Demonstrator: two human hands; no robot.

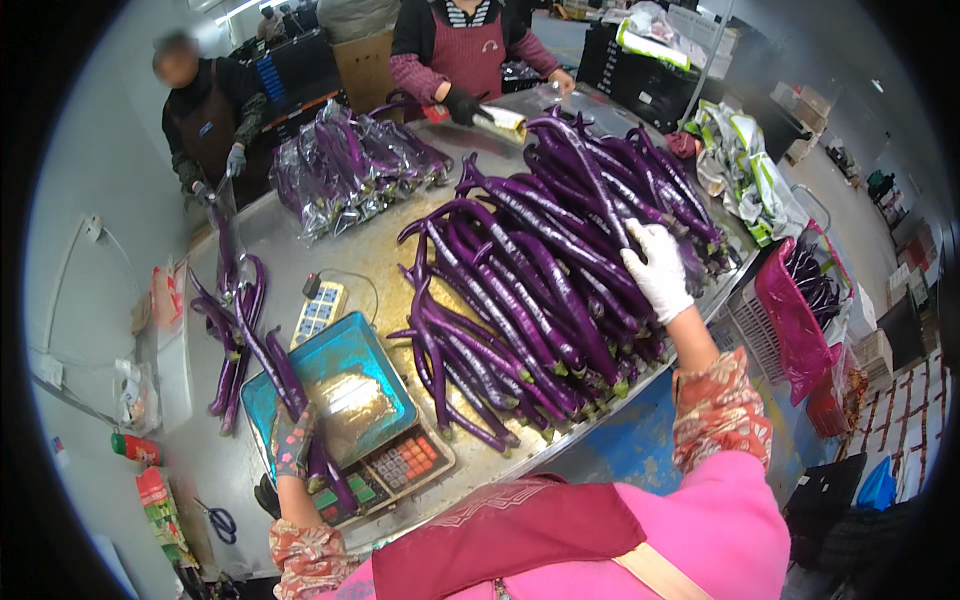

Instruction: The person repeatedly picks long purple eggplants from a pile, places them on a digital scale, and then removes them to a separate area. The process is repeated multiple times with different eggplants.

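Note:
My left hand, in a flower-patterned glove, grips long purple eggplants over the left side of a weighing scale with a blue pan. Their lower ends hang past the pan over the keypad. On the right, my right hand wears a white glove and pinches the near end of one long eggplant, which lies across the top of a large pile of eggplants. The palm side of that hand is hidden.
Bagged eggplants lie at the far left of the metal table. A power strip sits behind the scale. Scissors are at lower left. Two people stand across the table. A pink-lined crate stands right.

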